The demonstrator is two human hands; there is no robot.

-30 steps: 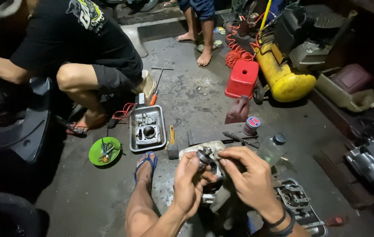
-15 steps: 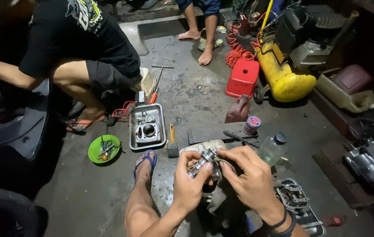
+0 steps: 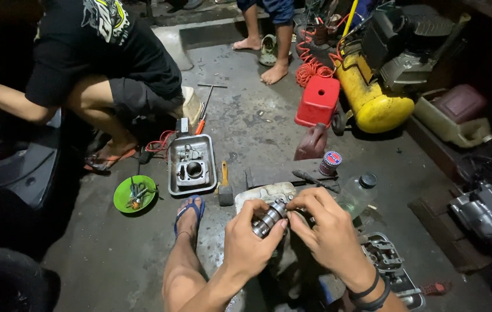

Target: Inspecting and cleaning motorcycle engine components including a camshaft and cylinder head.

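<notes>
My left hand (image 3: 249, 242) and right hand (image 3: 327, 231) both have fingers closed around a small metal shaft (image 3: 269, 218). On the floor's middle, just beyond, I see a grey tray (image 3: 192, 164) and a green bowl (image 3: 135, 194).

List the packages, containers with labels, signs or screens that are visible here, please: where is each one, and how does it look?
Small round can: on the floor past the hands, beside the pinkish plastic jug; red, white and blue label on its lid.
Clear plastic bottle: lying just beyond the right hand, black cap, no label visible.
Graphic print: back of the crouching person's black shirt, green and white.
No signs or screens are in view.
</notes>
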